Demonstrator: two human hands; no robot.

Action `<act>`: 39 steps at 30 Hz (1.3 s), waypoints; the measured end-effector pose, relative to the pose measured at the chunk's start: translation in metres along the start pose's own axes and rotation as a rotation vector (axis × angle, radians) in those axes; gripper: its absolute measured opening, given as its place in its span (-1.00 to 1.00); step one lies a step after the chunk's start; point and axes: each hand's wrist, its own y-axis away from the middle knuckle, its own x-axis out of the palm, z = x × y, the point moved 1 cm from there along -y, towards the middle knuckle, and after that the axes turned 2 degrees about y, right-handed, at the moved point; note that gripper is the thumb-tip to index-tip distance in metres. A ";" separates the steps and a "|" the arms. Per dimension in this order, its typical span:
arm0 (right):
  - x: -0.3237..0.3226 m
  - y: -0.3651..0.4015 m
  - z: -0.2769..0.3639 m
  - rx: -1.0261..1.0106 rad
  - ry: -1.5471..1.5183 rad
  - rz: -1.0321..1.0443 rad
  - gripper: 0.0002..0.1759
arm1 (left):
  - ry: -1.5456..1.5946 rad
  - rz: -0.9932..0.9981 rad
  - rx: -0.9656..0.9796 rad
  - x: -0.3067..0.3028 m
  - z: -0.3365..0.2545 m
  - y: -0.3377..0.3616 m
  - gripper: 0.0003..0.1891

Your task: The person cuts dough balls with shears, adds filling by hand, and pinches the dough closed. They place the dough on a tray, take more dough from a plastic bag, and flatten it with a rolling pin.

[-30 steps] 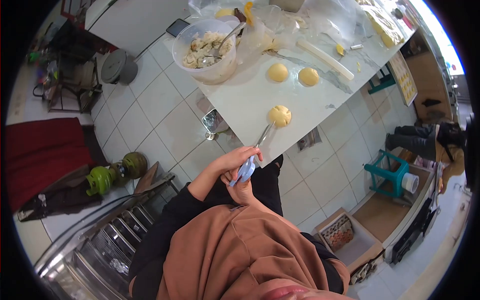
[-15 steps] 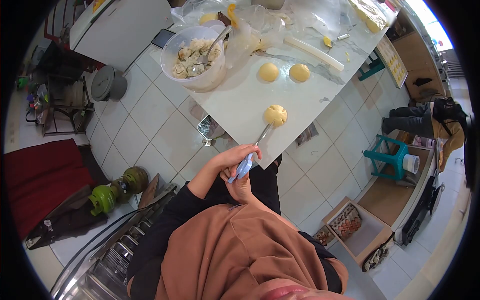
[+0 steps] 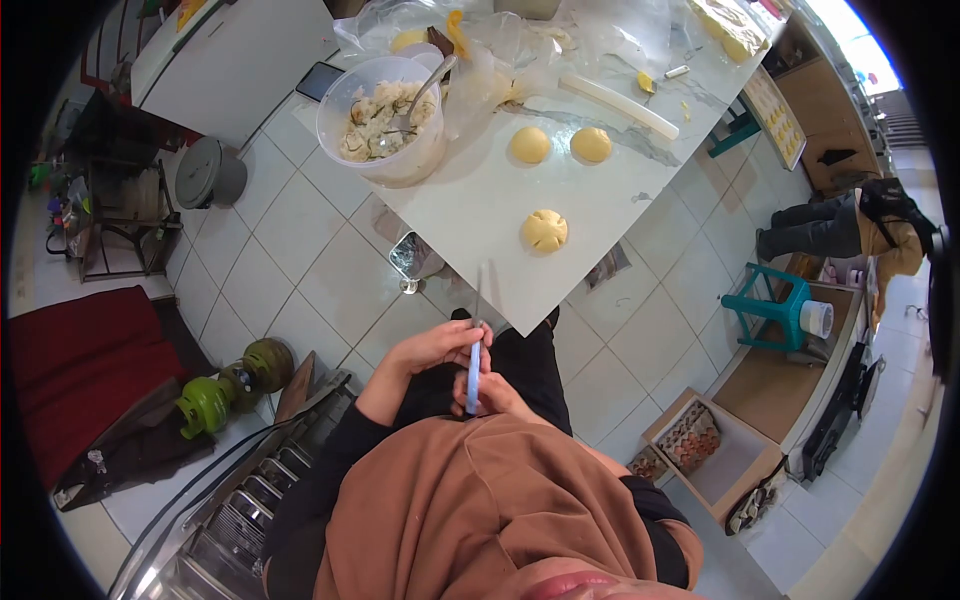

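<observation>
In front of my body, off the table corner, I hold scissors [image 3: 473, 375] with light blue handles, their blades pointing up and smeared by motion. My left hand [image 3: 436, 348] has its fingers closed around the scissors near the base of the blades. Lower down, my right hand [image 3: 496, 393] is closed at the handles, its fingers partly hidden. A round yellow dough ball [image 3: 545, 231] with several cuts in its top sits near the table corner, apart from the blades. Two smooth dough balls [image 3: 530, 145] [image 3: 591, 145] lie farther back.
On the white marbled table [image 3: 450, 220] stands a clear tub [image 3: 345, 115] of pale shredded filling with a spoon. Behind are plastic bags [image 3: 500, 60], a white rolling pin [image 3: 620, 105] and a phone [image 3: 319, 81]. A teal stool [image 3: 768, 308] and a person [image 3: 830, 225] are at right.
The scissors have come away from the cut dough ball and back toward my body, turning more upright. Both hands moved down with them. The cuts in the dough now show uncovered.
</observation>
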 end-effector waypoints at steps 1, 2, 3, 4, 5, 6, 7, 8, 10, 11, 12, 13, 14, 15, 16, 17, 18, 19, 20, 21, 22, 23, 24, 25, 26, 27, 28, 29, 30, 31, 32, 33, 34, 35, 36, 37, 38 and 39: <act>-0.006 0.008 0.007 -0.004 0.045 0.065 -0.54 | -0.042 0.046 0.078 0.000 0.002 0.003 -0.81; -0.010 0.016 0.016 -0.001 -0.014 0.066 -0.46 | -0.012 0.018 0.172 0.005 0.003 0.004 -0.82; -0.006 0.027 0.039 -0.023 -0.020 0.038 -0.37 | 0.018 -0.011 0.268 0.016 0.000 0.002 -0.83; -0.010 0.035 0.052 -0.136 -0.105 0.027 -0.34 | 0.050 -0.043 0.365 0.025 -0.002 -0.002 -0.83; -0.012 0.043 0.071 -0.246 -0.025 0.017 -0.31 | 0.109 -0.111 0.485 0.034 -0.001 -0.009 -0.87; -0.007 0.049 0.088 -0.413 -0.112 -0.026 -0.34 | 0.159 -0.169 0.630 0.046 -0.004 -0.021 -0.87; -0.018 0.048 0.105 -0.587 -0.066 -0.125 -0.36 | 0.218 -0.235 0.790 0.063 -0.012 -0.040 -0.88; -0.028 0.046 0.115 -0.769 -0.024 -0.228 -0.36 | 0.273 -0.297 0.941 0.074 -0.017 -0.054 -0.88; -0.038 0.039 0.138 -0.753 -0.044 -0.181 -0.41 | 0.299 -0.283 1.012 0.088 -0.021 -0.081 -0.91; -0.044 0.037 0.152 -0.738 -0.052 -0.154 -0.43 | 0.298 -0.297 1.054 0.098 -0.022 -0.096 -0.91; -0.049 0.035 0.171 -0.743 -0.038 -0.131 -0.45 | 0.295 -0.315 1.101 0.107 -0.026 -0.112 -0.91; -0.053 0.032 0.190 -0.748 -0.030 -0.107 -0.47 | 0.286 -0.301 1.125 0.110 -0.028 -0.128 -0.87; -0.059 0.028 0.208 -0.756 -0.028 -0.086 -0.48 | 0.312 -0.305 1.115 0.115 -0.030 -0.144 -0.82; -0.070 0.027 0.229 -0.724 0.101 0.002 -0.57 | 0.338 -0.305 1.100 0.123 -0.035 -0.159 -0.77; -0.078 0.024 0.253 -0.732 0.095 0.048 -0.60 | 0.363 -0.303 1.081 0.129 -0.040 -0.173 -0.72; -0.083 0.020 0.278 -0.742 0.087 0.090 -0.62 | 0.274 -0.158 1.165 0.135 -0.048 -0.186 -0.54; -0.082 0.017 0.309 -0.782 0.152 0.116 -0.62 | 0.229 -0.102 1.044 0.139 -0.055 -0.191 -0.51; -0.077 0.014 0.343 -0.820 0.221 0.145 -0.61 | 0.185 -0.046 0.928 0.145 -0.063 -0.189 -0.47; -0.075 0.011 0.376 -0.870 0.422 0.125 -0.49 | 0.141 0.009 0.816 0.149 -0.069 -0.186 -0.44; -0.067 0.004 0.405 -0.920 0.535 0.109 -0.33 | 0.131 0.000 0.752 0.152 -0.069 -0.183 -0.51; -0.054 -0.005 0.430 -0.897 0.584 0.187 -0.19 | 0.079 -0.075 0.792 0.150 -0.070 -0.180 -0.55; -0.055 -0.021 0.454 -0.867 0.608 0.259 -0.15 | 0.030 -0.151 0.828 0.150 -0.068 -0.177 -0.59; -0.061 -0.040 0.474 -0.809 0.623 0.261 -0.22 | -0.018 -0.228 0.860 0.148 -0.065 -0.173 -0.63; -0.062 -0.064 0.489 -0.808 0.670 0.237 -0.30 | -0.017 -0.347 0.906 0.145 -0.062 -0.168 -0.66; -0.062 -0.086 0.499 -0.803 0.705 0.247 -0.37 | -0.012 -0.467 0.950 0.140 -0.059 -0.162 -0.68; -0.059 -0.107 0.503 -0.785 0.708 0.181 -0.40 | -0.008 -0.588 0.990 0.137 -0.055 -0.156 -0.70; -0.057 -0.125 0.507 -0.768 0.750 0.165 -0.40 | -0.008 -0.720 1.002 0.135 -0.052 -0.148 -0.72; -0.057 -0.141 0.508 -0.762 0.797 0.112 -0.39 | 0.043 -0.794 1.070 0.132 -0.049 -0.141 -0.73; -0.058 -0.156 0.508 -0.756 0.844 0.056 -0.38 | 0.094 -0.865 1.135 0.129 -0.045 -0.135 -0.73; -0.062 -0.169 0.507 -0.734 0.872 0.033 -0.37 | 0.133 -0.937 1.169 0.127 -0.042 -0.128 -0.72; -0.067 -0.182 0.506 -0.712 0.900 0.009 -0.37 | 0.173 -1.008 1.200 0.126 -0.040 -0.120 -0.71; -0.072 -0.191 0.503 -0.688 0.927 -0.018 -0.36 | 0.214 -1.078 1.227 0.124 -0.038 -0.114 -0.70; -0.080 -0.198 0.502 -0.646 0.932 -0.026 -0.39 | 0.235 -1.110 1.254 0.122 -0.036 -0.108 -0.70; -0.087 -0.205 0.500 -0.603 0.937 -0.035 -0.42 | 0.256 -1.141 1.279 0.120 -0.035 -0.102 -0.69; -0.091 -0.209 0.498 -0.560 0.942 -0.046 -0.44 | 0.277 -1.172 1.303 0.118 -0.033 -0.097 -0.68; -0.095 -0.213 0.497 -0.545 0.931 -0.061 -0.44 | 0.280 -1.201 1.317 0.115 -0.033 -0.093 -0.68; -0.100 -0.215 0.497 -0.545 0.907 -0.066 -0.41 | 0.296 -1.214 1.326 0.115 -0.034 -0.090 -0.70; -0.101 -0.215 0.497 -0.546 0.883 -0.071 -0.39 | 0.311 -1.225 1.336 0.114 -0.036 -0.088 -0.72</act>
